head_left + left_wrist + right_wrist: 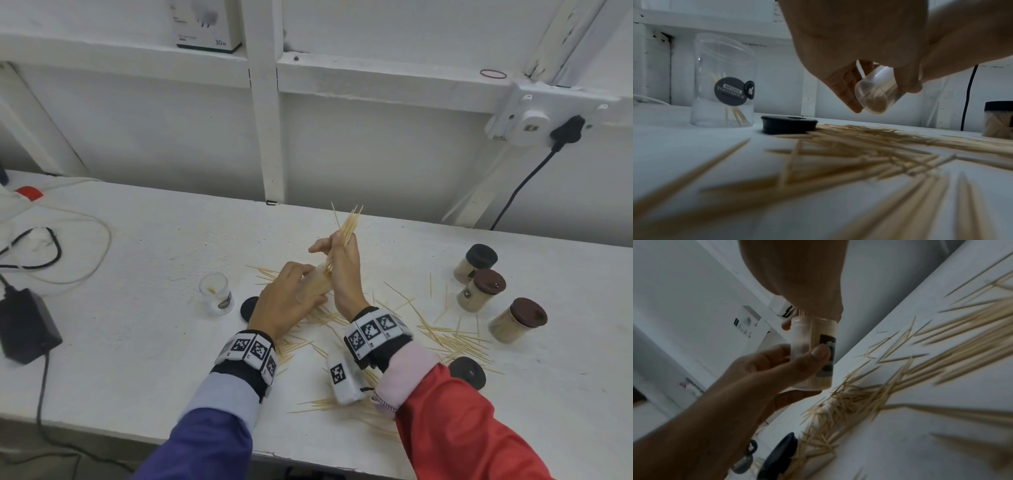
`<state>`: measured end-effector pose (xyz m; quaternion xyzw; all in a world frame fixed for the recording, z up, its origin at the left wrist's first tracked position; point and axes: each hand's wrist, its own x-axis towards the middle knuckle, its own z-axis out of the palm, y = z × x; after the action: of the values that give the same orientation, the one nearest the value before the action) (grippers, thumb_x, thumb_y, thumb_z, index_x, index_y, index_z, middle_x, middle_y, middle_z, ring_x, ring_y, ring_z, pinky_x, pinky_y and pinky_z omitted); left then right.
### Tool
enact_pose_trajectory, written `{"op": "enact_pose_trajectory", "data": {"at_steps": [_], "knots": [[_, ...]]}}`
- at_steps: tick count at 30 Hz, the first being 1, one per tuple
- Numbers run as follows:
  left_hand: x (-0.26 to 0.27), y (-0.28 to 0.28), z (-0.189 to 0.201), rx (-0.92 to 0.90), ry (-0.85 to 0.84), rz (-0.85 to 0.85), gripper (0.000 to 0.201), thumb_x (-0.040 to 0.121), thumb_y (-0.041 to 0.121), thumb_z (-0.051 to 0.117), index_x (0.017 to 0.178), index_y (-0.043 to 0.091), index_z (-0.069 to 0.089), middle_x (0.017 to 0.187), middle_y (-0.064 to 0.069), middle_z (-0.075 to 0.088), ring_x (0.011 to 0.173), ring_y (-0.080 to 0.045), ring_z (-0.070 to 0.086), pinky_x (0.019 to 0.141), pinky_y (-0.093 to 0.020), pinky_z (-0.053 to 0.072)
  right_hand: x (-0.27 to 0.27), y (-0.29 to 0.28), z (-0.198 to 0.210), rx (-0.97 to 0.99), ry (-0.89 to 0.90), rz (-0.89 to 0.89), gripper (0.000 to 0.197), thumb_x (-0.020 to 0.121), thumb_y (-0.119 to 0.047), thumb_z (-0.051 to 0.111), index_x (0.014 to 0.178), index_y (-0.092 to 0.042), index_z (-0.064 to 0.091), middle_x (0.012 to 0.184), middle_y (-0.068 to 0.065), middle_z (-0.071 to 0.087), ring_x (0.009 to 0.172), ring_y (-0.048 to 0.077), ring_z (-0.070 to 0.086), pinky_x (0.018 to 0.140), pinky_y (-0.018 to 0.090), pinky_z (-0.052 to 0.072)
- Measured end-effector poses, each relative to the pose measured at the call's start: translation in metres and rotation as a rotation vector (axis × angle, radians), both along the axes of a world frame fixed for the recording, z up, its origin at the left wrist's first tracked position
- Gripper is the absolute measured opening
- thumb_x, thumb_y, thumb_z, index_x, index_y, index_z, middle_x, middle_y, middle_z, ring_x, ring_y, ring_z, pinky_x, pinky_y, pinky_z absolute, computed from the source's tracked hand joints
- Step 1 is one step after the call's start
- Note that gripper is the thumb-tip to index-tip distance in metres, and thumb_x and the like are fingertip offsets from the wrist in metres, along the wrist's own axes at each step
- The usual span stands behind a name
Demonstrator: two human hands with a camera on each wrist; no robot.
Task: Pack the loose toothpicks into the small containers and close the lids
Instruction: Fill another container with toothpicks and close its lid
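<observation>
Two hands work mid-desk. Our left hand (287, 301) grips a clear container (876, 91), tilted, lifted off the desk (137, 342). Our right hand (342, 263) pinches a toothpick bundle (347, 226) whose lower ends sit in that container's mouth. Loose toothpicks (452, 339) lie scattered near and right. Left: an open, near-empty container (217, 293) beside a black lid (249, 307). Far right: three lidded containers (481, 289); another lid (467, 371) lies near the right sleeve.

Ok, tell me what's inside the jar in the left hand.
The jar in the left hand holds packed toothpicks. The right hand feeds a bundle into its mouth, which it covers, so fullness is unclear.
</observation>
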<state>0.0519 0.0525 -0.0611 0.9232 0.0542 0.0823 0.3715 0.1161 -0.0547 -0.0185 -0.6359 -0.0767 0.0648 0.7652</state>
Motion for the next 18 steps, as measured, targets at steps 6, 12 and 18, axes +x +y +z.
{"op": "enact_pose_trajectory", "data": {"at_steps": [6, 12, 18], "knots": [[-0.002, -0.002, 0.003, -0.048, -0.042, 0.085, 0.057, 0.085, 0.058, 0.056, 0.128, 0.022, 0.049, 0.125, 0.012, 0.051, 0.104, -0.009, 0.056, 0.084, -0.038, 0.051, -0.007, -0.004, -0.007, -0.14, -0.059, 0.09, 0.04, 0.105, -0.036, 0.033, 0.116, -0.004, 0.053, 0.1, -0.03, 0.064, 0.102, -0.01, 0.052, 0.089, 0.017, 0.034], [-0.003, 0.001, 0.002, 0.023, -0.11, 0.052, 0.053, 0.086, 0.049, 0.066, 0.127, 0.021, 0.05, 0.124, 0.012, 0.05, 0.097, -0.004, 0.054, 0.071, -0.027, 0.047, -0.013, -0.004, -0.021, -0.111, 0.009, 0.166, 0.017, 0.103, -0.026, 0.043, 0.119, -0.027, 0.051, 0.124, -0.015, 0.055, 0.113, -0.01, 0.05, 0.096, 0.014, 0.041], [-0.003, 0.002, 0.001, 0.054, -0.146, 0.063, 0.055, 0.086, 0.05, 0.066, 0.129, 0.019, 0.049, 0.125, 0.011, 0.049, 0.095, -0.006, 0.053, 0.07, -0.026, 0.045, -0.011, -0.013, -0.016, 0.009, 0.021, 0.144, 0.023, 0.099, -0.014, 0.05, 0.116, 0.0, 0.056, 0.123, 0.002, 0.065, 0.108, 0.001, 0.059, 0.082, 0.01, 0.045]]}}
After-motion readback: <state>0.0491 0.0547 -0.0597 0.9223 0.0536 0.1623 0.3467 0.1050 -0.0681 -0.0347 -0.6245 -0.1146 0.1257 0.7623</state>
